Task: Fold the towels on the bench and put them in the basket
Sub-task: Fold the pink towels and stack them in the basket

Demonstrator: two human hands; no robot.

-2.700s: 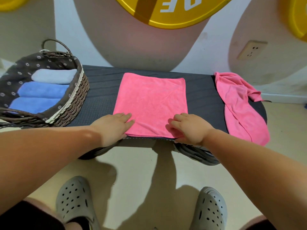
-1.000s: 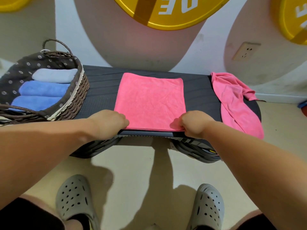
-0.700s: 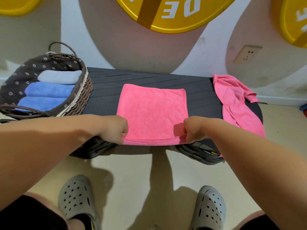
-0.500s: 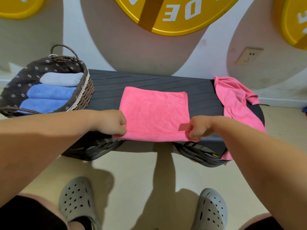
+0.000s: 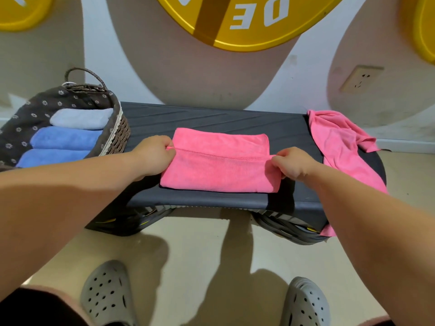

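Observation:
A pink towel [image 5: 219, 170] lies in the middle of the dark bench [image 5: 211, 118], its near half turned over so a stitched hem runs across it. My left hand [image 5: 153, 154] pinches the hem's left corner. At the right corner of that hem my right hand [image 5: 292, 163] pinches too. A second pink towel [image 5: 339, 142] lies crumpled on the bench's right end and hangs over its edge. The wicker basket [image 5: 117, 135] with a dark flowered lining stands on the bench's left end and holds three rolled towels, two blue [image 5: 63, 140] and one pale grey-blue [image 5: 80, 117].
The wall rises right behind the bench, with a socket [image 5: 360, 78] at the right and a large yellow disc [image 5: 235, 20] above. My feet in grey clogs [image 5: 106, 295] stand on the beige floor in front of the bench.
Both hands gripped the towel's near edge, lifted it and carried it away from me over the far half. The fold now covers most of the towel.

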